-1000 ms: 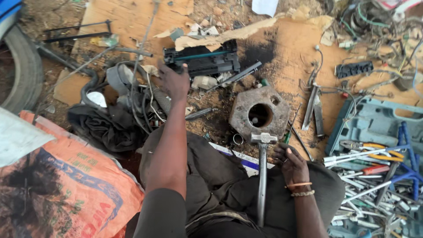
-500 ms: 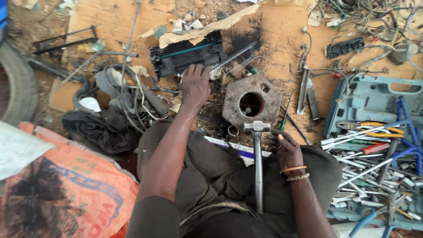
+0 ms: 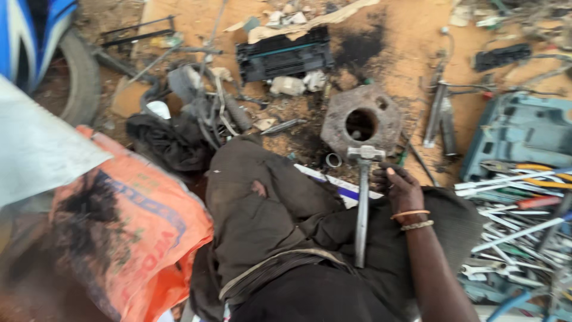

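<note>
Outdoor dirt ground (image 3: 417, 36), sandy, oil-stained, parts scattered. Person seated, dark trousers fill the bottom centre.

Metal hammer (image 3: 363, 197) lies across the lap, head at 12 o'clock, handle running to 6. Right hand (image 3: 400, 189) sits just at 3 o'clock of the shaft, fingers curled loosely; cannot tell if it touches the shaft. Left hand out of frame.

Round rusty metal block (image 3: 362, 122) with a centre hole sits right at 12 o'clock of the hammer head. Black toner cartridge (image 3: 285, 55) further out at 11. Open blue tool case (image 3: 521, 134) and loose spanners (image 3: 518, 232) at 3. Orange sack (image 3: 128, 238) at 9, tyre (image 3: 80, 77) at 10.
</note>
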